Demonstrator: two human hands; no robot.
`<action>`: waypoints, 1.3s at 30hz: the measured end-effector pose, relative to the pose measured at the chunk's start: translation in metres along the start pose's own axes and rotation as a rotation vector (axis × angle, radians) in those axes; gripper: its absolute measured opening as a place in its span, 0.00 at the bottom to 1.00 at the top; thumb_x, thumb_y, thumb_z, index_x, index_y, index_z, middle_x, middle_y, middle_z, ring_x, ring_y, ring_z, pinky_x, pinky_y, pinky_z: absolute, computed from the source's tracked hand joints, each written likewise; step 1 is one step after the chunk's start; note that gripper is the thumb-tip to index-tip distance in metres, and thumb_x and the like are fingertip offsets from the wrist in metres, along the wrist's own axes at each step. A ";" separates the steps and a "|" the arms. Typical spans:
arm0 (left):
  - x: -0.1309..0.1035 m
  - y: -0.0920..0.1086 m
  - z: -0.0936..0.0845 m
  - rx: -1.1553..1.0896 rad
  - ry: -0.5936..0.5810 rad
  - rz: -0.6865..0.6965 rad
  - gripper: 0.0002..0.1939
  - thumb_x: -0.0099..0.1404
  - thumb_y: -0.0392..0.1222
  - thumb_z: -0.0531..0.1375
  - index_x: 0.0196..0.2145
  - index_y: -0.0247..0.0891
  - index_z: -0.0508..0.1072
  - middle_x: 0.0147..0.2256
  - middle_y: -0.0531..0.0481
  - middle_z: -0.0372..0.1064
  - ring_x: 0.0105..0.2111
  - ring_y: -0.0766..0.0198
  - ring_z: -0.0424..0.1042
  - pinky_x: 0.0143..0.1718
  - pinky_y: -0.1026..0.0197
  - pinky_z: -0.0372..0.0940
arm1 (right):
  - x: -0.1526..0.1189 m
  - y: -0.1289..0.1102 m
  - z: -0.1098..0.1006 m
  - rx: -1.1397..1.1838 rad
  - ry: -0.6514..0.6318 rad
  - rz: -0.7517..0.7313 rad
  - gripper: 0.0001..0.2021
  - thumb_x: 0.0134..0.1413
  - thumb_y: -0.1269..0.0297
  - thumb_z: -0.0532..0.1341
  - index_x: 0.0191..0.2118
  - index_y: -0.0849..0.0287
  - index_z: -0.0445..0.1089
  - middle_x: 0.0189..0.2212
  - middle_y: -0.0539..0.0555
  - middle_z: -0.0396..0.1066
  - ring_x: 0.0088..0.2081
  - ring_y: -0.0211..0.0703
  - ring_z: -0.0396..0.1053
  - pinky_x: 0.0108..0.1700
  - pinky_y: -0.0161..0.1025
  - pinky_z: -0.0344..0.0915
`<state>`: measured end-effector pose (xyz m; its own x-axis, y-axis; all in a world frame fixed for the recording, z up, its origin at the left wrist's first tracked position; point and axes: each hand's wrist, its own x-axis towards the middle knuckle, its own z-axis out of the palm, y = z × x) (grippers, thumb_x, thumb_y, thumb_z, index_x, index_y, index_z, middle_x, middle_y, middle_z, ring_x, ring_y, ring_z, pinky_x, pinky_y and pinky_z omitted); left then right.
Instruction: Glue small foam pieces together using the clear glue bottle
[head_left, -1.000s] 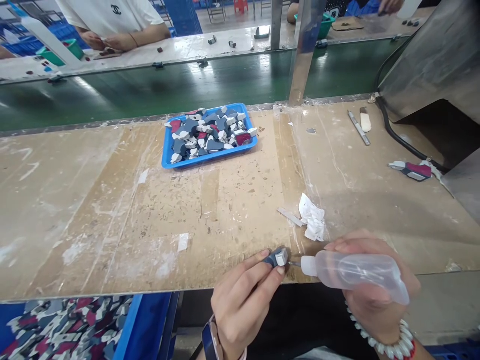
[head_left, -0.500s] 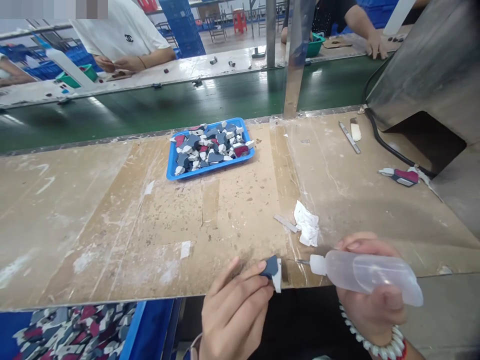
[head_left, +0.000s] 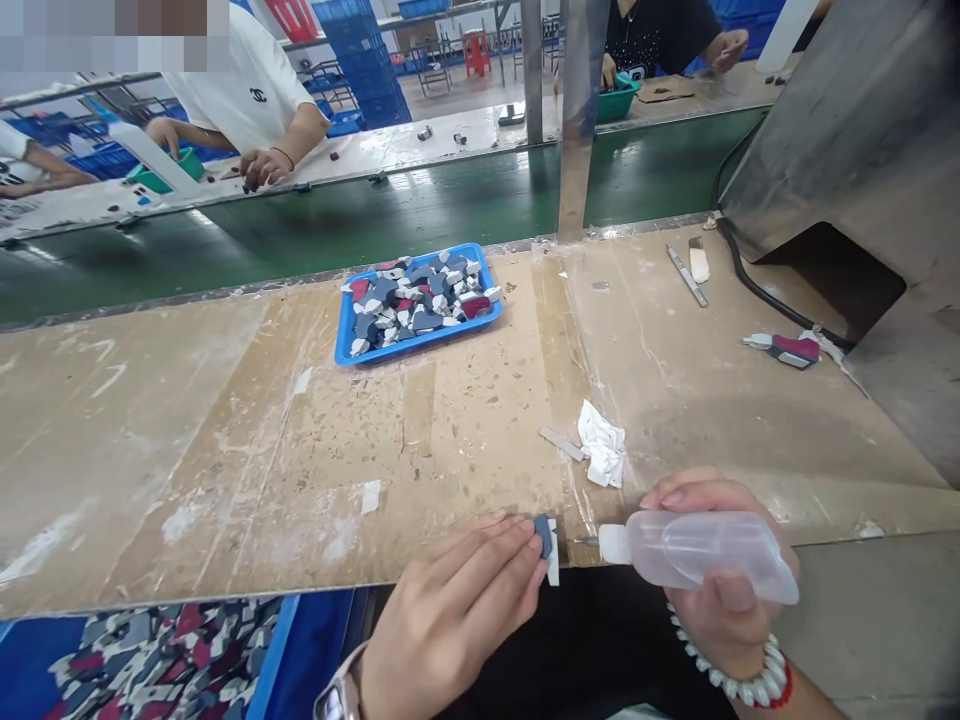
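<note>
At the bench's front edge my left hand [head_left: 469, 600] is closed on a small dark-blue and white plastic part [head_left: 544, 540], whose white side faces right. Most of the part is covered by my fingers. My right hand [head_left: 720, 600] grips a translucent squeeze bottle [head_left: 705, 552] lying nearly level, its thin metal needle tip [head_left: 587, 541] pointing left at the part, with a small gap between them. Just beyond the hands lie a crumpled white tissue [head_left: 602, 445] and a flat grey metal strip [head_left: 562, 443].
A blue tray [head_left: 345, 345] heaped with similar parts stands near the green conveyor belt [head_left: 480, 200]. Below the bench is a blue bin [head_left: 274, 650] of more parts. A pen-like tool [head_left: 686, 275] and a maroon-grey piece [head_left: 793, 349] lie right. People sit across the belt.
My left fingers have folded further over the plastic part. The bottle has shifted a little left with my right hand. Across the belt, the co-workers' hands have moved.
</note>
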<state>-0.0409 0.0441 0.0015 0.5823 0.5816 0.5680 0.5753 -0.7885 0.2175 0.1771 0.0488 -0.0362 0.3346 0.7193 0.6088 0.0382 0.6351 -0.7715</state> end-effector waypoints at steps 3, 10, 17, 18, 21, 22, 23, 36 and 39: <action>0.002 -0.005 0.002 -0.101 0.037 -0.056 0.03 0.70 0.29 0.63 0.41 0.31 0.77 0.38 0.47 0.80 0.39 0.64 0.81 0.55 0.62 0.76 | 0.000 0.000 0.001 -0.011 -0.012 -0.009 0.12 0.61 0.56 0.64 0.41 0.60 0.75 0.29 0.57 0.70 0.33 0.50 0.70 0.28 0.45 0.69; 0.005 -0.007 0.006 -0.213 0.073 -0.133 0.04 0.68 0.27 0.63 0.38 0.32 0.76 0.36 0.47 0.79 0.37 0.64 0.81 0.53 0.59 0.77 | 0.010 -0.006 0.008 -0.082 -0.069 -0.106 0.13 0.62 0.53 0.65 0.40 0.60 0.73 0.26 0.54 0.71 0.28 0.46 0.71 0.23 0.41 0.70; 0.008 -0.008 0.007 -0.310 0.073 -0.212 0.06 0.67 0.27 0.64 0.35 0.35 0.76 0.34 0.48 0.79 0.36 0.62 0.81 0.48 0.58 0.80 | 0.011 -0.009 0.011 -0.133 -0.128 -0.179 0.13 0.61 0.55 0.65 0.40 0.61 0.72 0.26 0.54 0.72 0.27 0.45 0.73 0.23 0.40 0.72; 0.008 -0.008 0.008 -0.318 0.075 -0.221 0.06 0.67 0.27 0.64 0.35 0.36 0.76 0.34 0.48 0.79 0.35 0.62 0.81 0.47 0.58 0.80 | 0.010 -0.008 0.010 -0.132 -0.140 -0.174 0.14 0.61 0.54 0.65 0.41 0.61 0.72 0.27 0.54 0.73 0.27 0.46 0.74 0.24 0.40 0.73; 0.009 -0.010 0.010 -0.354 0.082 -0.261 0.07 0.67 0.27 0.64 0.34 0.36 0.77 0.32 0.49 0.78 0.33 0.63 0.80 0.47 0.58 0.79 | 0.010 -0.007 0.009 -0.128 -0.164 -0.159 0.15 0.63 0.51 0.65 0.41 0.60 0.72 0.27 0.55 0.74 0.28 0.46 0.75 0.25 0.39 0.73; 0.010 -0.010 0.011 -0.367 0.085 -0.274 0.07 0.67 0.27 0.64 0.34 0.36 0.77 0.31 0.49 0.78 0.33 0.63 0.80 0.46 0.58 0.79 | 0.010 -0.007 0.008 -0.127 -0.167 -0.158 0.15 0.63 0.51 0.65 0.41 0.61 0.72 0.27 0.55 0.74 0.28 0.45 0.75 0.25 0.39 0.74; 0.010 -0.010 0.011 -0.378 0.086 -0.287 0.07 0.67 0.27 0.63 0.34 0.36 0.77 0.30 0.49 0.78 0.32 0.63 0.80 0.46 0.58 0.79 | 0.010 -0.007 0.008 -0.125 -0.169 -0.161 0.16 0.63 0.51 0.65 0.41 0.61 0.72 0.27 0.55 0.74 0.28 0.45 0.75 0.25 0.38 0.74; 0.011 -0.011 0.013 -0.440 0.088 -0.347 0.08 0.68 0.27 0.63 0.31 0.36 0.78 0.29 0.50 0.77 0.31 0.64 0.79 0.45 0.59 0.78 | 0.006 -0.004 0.009 -0.184 -0.135 -0.366 0.20 0.63 0.48 0.66 0.41 0.64 0.73 0.26 0.54 0.76 0.28 0.44 0.78 0.25 0.35 0.78; 0.010 -0.012 0.014 -0.439 0.093 -0.346 0.08 0.68 0.28 0.63 0.32 0.36 0.78 0.30 0.50 0.78 0.32 0.64 0.79 0.46 0.60 0.77 | 0.005 -0.009 0.008 -0.247 -0.167 -0.425 0.20 0.64 0.47 0.65 0.41 0.65 0.72 0.27 0.54 0.77 0.28 0.42 0.78 0.27 0.33 0.78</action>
<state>-0.0344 0.0617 -0.0065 0.3378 0.8168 0.4678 0.4197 -0.5755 0.7018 0.1706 0.0486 -0.0250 0.0870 0.4601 0.8836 0.3662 0.8101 -0.4579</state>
